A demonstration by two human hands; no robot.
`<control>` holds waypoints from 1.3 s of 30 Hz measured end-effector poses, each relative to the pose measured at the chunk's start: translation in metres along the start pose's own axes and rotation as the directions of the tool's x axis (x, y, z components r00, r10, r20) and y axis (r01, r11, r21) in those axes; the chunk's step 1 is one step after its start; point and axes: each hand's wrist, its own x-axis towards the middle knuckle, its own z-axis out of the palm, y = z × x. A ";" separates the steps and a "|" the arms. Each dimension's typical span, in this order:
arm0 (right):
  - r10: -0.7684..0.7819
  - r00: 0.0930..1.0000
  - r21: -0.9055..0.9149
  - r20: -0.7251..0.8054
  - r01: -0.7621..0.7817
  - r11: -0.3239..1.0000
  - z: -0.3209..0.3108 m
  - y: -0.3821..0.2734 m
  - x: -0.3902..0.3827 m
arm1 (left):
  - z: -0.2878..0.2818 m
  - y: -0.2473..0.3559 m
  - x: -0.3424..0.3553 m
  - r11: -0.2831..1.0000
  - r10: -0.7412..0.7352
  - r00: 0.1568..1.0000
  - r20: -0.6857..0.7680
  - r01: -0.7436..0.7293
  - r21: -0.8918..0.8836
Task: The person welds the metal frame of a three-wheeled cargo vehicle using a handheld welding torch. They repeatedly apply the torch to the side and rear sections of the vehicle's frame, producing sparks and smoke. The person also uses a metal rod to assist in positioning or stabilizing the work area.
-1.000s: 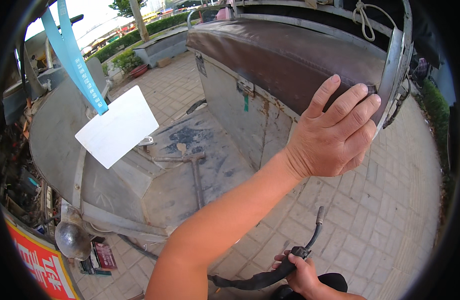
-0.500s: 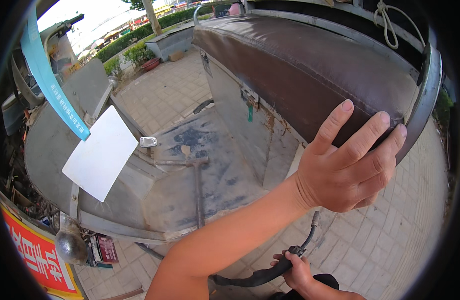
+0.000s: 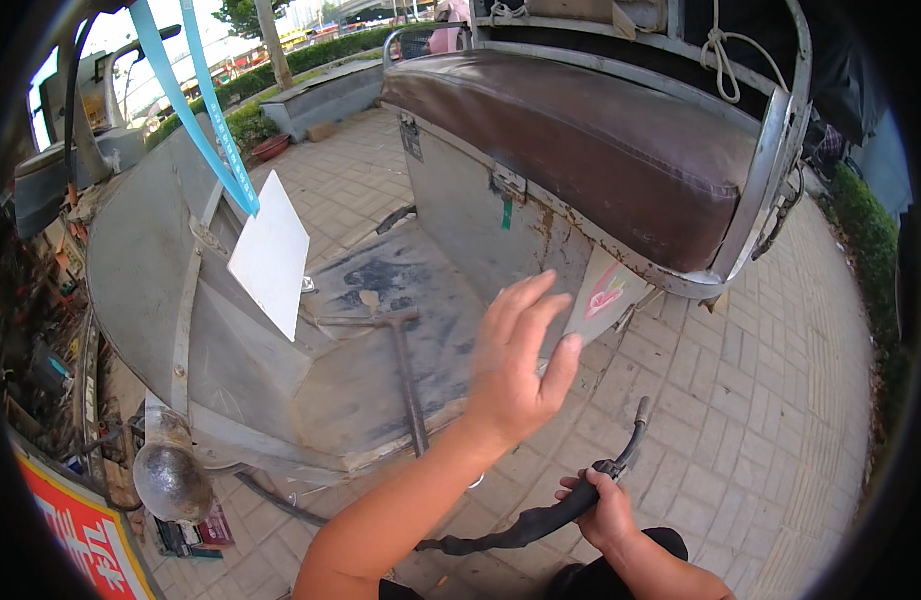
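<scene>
My left hand [image 3: 521, 365] is open in the air above the metal footwell floor [image 3: 381, 270], its fingers apart and slightly blurred. Nothing is in it. Lower down, my right hand [image 3: 606, 508] is closed round the black handle of a welding torch [image 3: 541, 525]. Its curved neck points up and to the right, over the paving. Beyond my left hand stands a grey metal seat box [image 3: 461, 190] with rust along its upper edge. On top lies a brown padded seat [image 3: 581, 140] with a metal rail [image 3: 751, 195] around its right end.
A white card [image 3: 271, 258] hangs from a blue strap [image 3: 213, 130] before the curved grey front panel [image 3: 141, 270]. A T-shaped metal bar [image 3: 409, 380] rises from the floor. Below left are a round metal lamp [image 3: 173, 483] and a red sign [image 3: 76, 540]. Brick paving [image 3: 751, 440] surrounds the vehicle.
My left hand has come off the seat's right end and moved left and down, above the footwell. My right hand still grips the torch. The view has shifted, and the card hangs turned differently.
</scene>
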 end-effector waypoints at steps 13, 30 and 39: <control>-0.003 0.993 -0.053 0.115 0.009 0.999 0.023 -0.011 0.018 | -0.073 -0.086 -0.238 -0.503 -0.806 -0.192 0.559 0.720 -0.478; 0.024 0.989 -0.081 0.149 -0.012 0.997 0.016 -0.007 -0.016 | -0.089 0.015 -0.135 0.117 -0.877 0.289 0.384 0.904 -0.412; 0.025 0.991 -0.077 0.131 -0.015 0.997 0.008 -0.014 -0.028 | -0.074 0.013 -0.137 0.173 -0.862 0.337 0.379 0.898 -0.405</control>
